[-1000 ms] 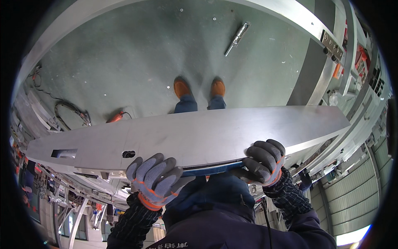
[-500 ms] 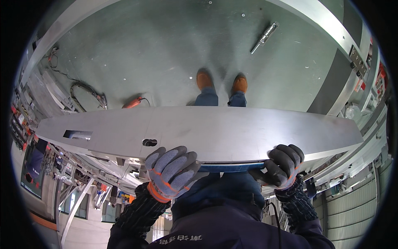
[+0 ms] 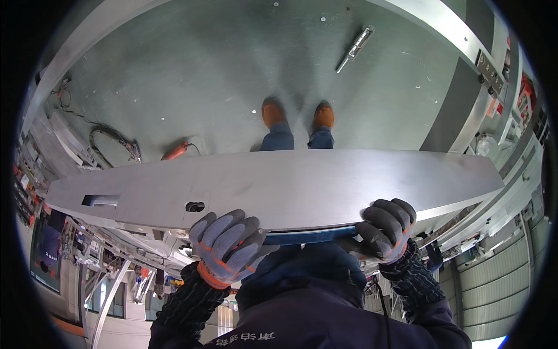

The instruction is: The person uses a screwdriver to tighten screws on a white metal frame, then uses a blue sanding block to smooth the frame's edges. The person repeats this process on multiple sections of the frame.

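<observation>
A long, flat silver metal profile (image 3: 290, 186) stretches from left to right in front of my body. A rectangular slot (image 3: 100, 200) and a smaller rounded cutout (image 3: 195, 206) pierce its left part. My left hand (image 3: 228, 241), in a grey and orange work glove, is closed over the near edge just below the rounded cutout. Toward the right end, my gloved right hand (image 3: 385, 230) grips the same edge, fingers on top and thumb underneath. Between the hands a blue strip (image 3: 308, 236) runs along the near edge. The profile's underside is mostly hidden.
On the green floor beyond lie a slim metal tool (image 3: 355, 49), an orange-red power tool (image 3: 176, 151) and a coiled dark cable (image 3: 110, 142). A silver frame (image 3: 468, 41) curves around the far side. My brown shoes (image 3: 273, 114) show past the profile.
The floor, my shoes, the profile and both hands all sit slightly farther left in the picture. Both hands keep their hold on the profile's near edge.
</observation>
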The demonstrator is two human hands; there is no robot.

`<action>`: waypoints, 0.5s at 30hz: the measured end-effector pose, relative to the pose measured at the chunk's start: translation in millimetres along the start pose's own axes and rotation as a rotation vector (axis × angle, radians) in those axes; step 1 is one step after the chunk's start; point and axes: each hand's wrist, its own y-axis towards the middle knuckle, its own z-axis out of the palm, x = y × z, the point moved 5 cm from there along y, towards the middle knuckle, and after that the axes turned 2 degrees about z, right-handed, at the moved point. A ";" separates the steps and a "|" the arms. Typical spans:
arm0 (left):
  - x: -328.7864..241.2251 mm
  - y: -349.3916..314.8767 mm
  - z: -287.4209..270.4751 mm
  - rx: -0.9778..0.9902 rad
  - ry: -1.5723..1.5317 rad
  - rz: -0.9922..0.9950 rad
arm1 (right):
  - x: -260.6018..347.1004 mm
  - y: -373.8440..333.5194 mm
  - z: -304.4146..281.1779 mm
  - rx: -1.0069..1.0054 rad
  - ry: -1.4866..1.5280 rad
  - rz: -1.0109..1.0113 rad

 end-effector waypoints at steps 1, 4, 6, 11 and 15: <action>0.7 -1.4 0.5 -0.023 -0.001 0.006 | 0.5 2.0 0.1 0.001 -0.009 -0.005; 1.0 -3.9 3.0 -0.052 0.008 0.016 | 0.3 0.7 0.4 0.004 -0.006 0.000; -0.6 -2.6 2.3 -0.019 0.030 0.012 | 0.2 -1.5 1.5 -0.008 -0.002 0.006; -1.3 0.4 0.6 -0.013 0.009 -0.003 | 0.5 -4.4 2.2 0.005 -0.027 -0.003; 2.4 -2.4 2.3 -0.016 0.015 0.028 | 2.8 -3.4 1.4 -0.021 -0.036 -0.010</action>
